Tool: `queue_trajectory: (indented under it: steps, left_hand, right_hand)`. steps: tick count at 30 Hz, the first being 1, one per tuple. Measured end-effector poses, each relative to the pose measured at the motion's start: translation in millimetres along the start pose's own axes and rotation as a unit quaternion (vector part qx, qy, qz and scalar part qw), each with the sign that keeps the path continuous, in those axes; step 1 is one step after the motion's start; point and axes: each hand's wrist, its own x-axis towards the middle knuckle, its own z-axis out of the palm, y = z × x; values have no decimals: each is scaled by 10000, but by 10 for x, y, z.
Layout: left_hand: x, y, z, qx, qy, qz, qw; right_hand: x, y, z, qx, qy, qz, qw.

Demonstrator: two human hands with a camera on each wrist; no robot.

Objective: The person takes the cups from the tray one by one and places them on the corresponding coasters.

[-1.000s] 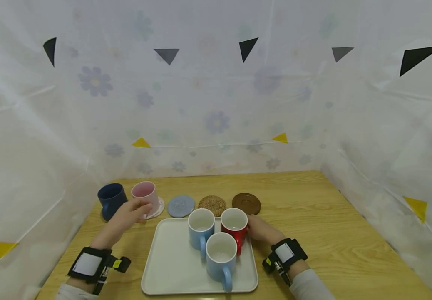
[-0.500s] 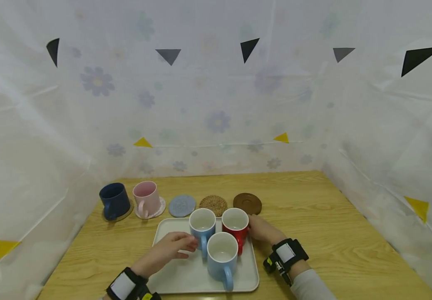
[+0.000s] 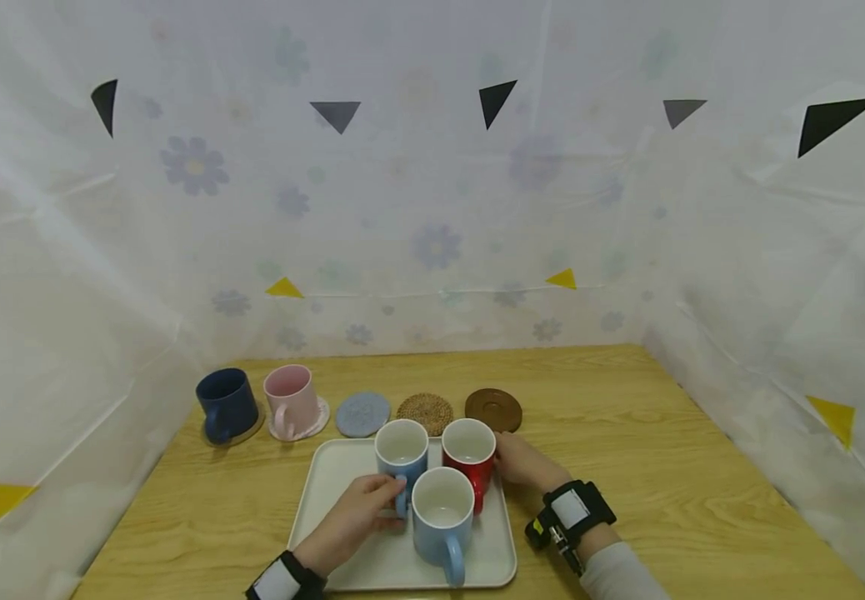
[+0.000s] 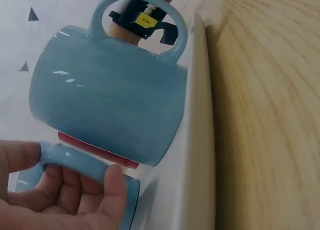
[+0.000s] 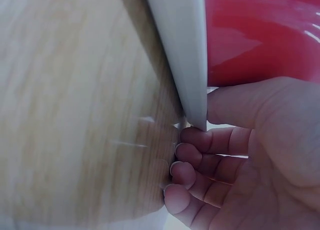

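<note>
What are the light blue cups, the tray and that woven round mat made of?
Light blue cups: probably glazed ceramic; the near one has bright shiny spots.
Tray: maybe hard plastic, smooth and pale with a raised rim; I can't be sure.
Woven round mat: likely straw or another plant fibre; it looks dull, tan and bumpy.

Pale-blue mugs (image 3: 412, 470), red mug (image 3: 474, 472), navy mug (image 3: 232, 413), pink mug (image 3: 297, 410), off-white tray (image 3: 337, 477), flower-patterned sheet (image 3: 432, 183)

three mugs (image 3: 440, 533) on tray (image 3: 335, 467) | coasters (image 3: 424, 410) — behind | mug pair (image 3: 293, 402) — left
</note>
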Motion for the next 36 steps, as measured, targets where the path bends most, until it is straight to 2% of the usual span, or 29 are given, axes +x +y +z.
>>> queue_trajectory:
  steps: [5, 11, 18, 21, 27, 32, 36]
  left_hand:
    - [-35, 44, -9, 168, 758, 129, 9969]
    - [-19, 177, -77, 302, 1197, 299, 9919]
    - [70, 328, -171, 103, 1579, 731, 9847]
    - [157, 364, -232, 102, 1823, 851, 9795]
    - [441, 384, -362, 71, 2296, 1058, 9675]
    - [662, 322, -487, 108, 2703, 1092, 9565]
    - [759, 227, -576, 228, 2962, 1055, 9490]
  right_hand:
    - [15, 34, 38, -54, 20, 32, 10000]
    - [37, 66, 43, 18, -24, 115, 9999]
    - [27, 53, 30, 6, -9, 158, 9999]
    - [17, 53, 40, 23, -34, 174, 9998]
    - [6, 70, 38, 63, -53, 283, 9996]
    - [-14, 26, 10, 83, -2, 214, 9997]
    - [-16, 9, 14, 86, 29, 125, 9999]
